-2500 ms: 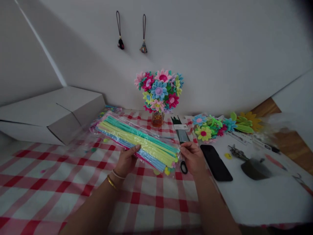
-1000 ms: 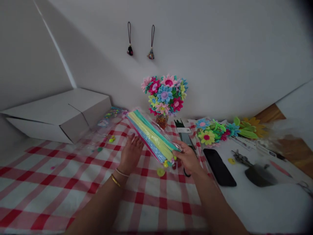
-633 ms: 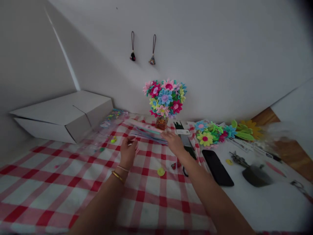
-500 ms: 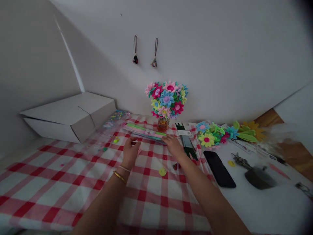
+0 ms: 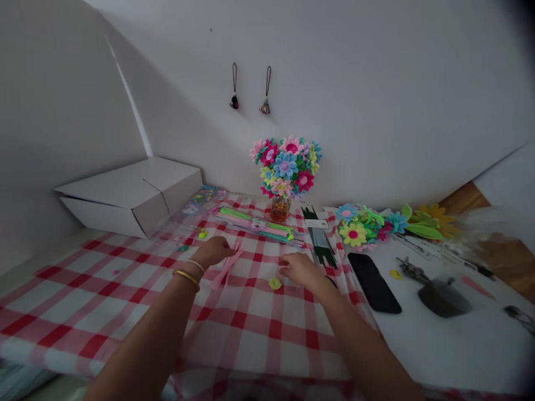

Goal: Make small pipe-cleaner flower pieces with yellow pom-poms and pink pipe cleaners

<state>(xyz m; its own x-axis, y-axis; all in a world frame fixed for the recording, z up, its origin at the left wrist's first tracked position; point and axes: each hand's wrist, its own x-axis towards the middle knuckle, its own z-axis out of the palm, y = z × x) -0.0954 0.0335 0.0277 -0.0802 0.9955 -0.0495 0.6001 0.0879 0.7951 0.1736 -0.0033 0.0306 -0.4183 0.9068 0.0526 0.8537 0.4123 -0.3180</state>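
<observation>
My left hand (image 5: 215, 252) is closed, its fingertips pinching thin pink fuzzy strips, like pipe cleaners (image 5: 228, 268), that slant down to the cloth. My right hand (image 5: 301, 269) is low over the table with its fingers curled in; what they grip, if anything, I cannot make out. Just left of those fingers lies a yellow disc (image 5: 275, 283), and something clear shows faintly under the hand. Beyond both hands rests a clear pack of coloured pipe cleaners (image 5: 257, 224), green, pink and teal.
A red-checked cloth (image 5: 137, 301) covers the table. Behind stands a glass vase (image 5: 280, 210) of fuzzy flowers. A white box (image 5: 129, 189) sits at left. To the right are dark green stems (image 5: 320, 239), a black phone (image 5: 374, 283), loose fuzzy flowers (image 5: 355, 234) and scissors (image 5: 518, 316).
My right hand has left the pack and come nearer, beside the yellow disc. My left hand has moved left, and pink strips now show plainly in its fingers.
</observation>
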